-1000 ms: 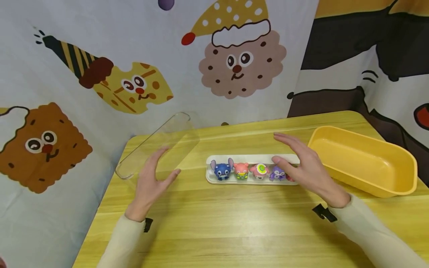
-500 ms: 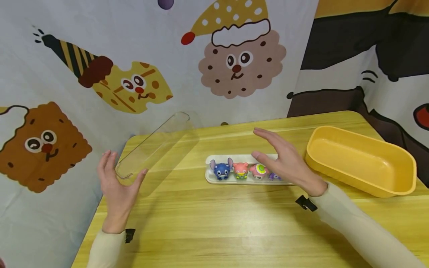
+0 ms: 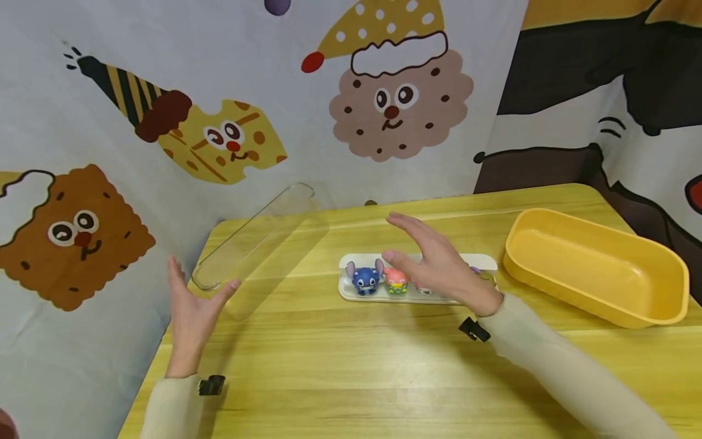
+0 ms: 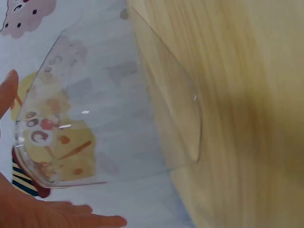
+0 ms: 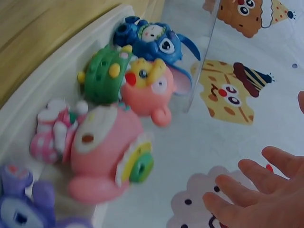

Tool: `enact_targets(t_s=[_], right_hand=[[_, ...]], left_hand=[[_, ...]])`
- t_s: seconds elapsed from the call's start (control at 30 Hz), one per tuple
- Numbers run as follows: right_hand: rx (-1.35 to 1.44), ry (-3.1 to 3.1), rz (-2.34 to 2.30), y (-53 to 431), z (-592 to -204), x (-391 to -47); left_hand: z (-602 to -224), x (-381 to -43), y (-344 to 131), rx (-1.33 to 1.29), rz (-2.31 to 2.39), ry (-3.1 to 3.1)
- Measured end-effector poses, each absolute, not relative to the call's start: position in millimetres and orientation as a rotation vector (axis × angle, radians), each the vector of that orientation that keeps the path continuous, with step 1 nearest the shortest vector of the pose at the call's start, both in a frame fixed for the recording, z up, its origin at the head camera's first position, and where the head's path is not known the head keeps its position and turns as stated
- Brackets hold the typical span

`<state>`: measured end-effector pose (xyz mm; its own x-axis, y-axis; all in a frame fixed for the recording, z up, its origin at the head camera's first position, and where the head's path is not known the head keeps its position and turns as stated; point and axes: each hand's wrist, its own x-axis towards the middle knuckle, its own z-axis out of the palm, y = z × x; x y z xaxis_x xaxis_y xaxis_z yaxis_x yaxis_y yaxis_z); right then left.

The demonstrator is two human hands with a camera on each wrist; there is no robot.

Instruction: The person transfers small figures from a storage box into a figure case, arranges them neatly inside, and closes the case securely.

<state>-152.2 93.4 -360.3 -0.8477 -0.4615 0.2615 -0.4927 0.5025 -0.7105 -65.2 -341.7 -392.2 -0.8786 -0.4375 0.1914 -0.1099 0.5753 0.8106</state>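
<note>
A transparent box-shaped cover [image 3: 265,244] stands at the back left of the table. My left hand [image 3: 192,320], thumb and fingers spread apart, is beside its near left end; in the left wrist view the fingers look apart from the clear plastic [image 4: 123,137]. A white tray [image 3: 353,298] holds a row of small figurines. At its left end sits a blue one with big ears [image 3: 365,279], then a pink one with a yellow bill [image 3: 396,279]. My right hand [image 3: 436,265] hovers over the tray with fingers extended, hiding part of a pink figurine [image 5: 102,147] and a purple one [image 5: 23,206].
A yellow plastic basin [image 3: 598,268] stands at the right of the wooden table [image 3: 351,366]. Behind the table hangs a white cloth [image 3: 307,122] with cartoon prints. The tray lies between the cover and the basin.
My left hand has moved left, from in front of the cover to its near left end. My right hand has slid left above the tray, away from the basin.
</note>
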Motion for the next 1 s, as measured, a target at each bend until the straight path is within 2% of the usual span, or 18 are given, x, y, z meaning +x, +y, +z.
enact_targets(t_s=[0.23,0.53,1.0], right_hand=[[0.906,-2.74,1.318,75.1,-366.3,-156.7],[0.924,-2.751,1.327,64.7,-371.6,-158.1],[0.897,-2.707,1.35,65.4,-356.0,-159.0]], left_hand=[[-403.5,-74.4,-344.9,0.54,-1.454,-2.4],[-407.6,-80.4,-346.2,0.585,-1.455,-2.338],[-389.4,-79.1,-355.2,0.479,-1.658,-2.192]])
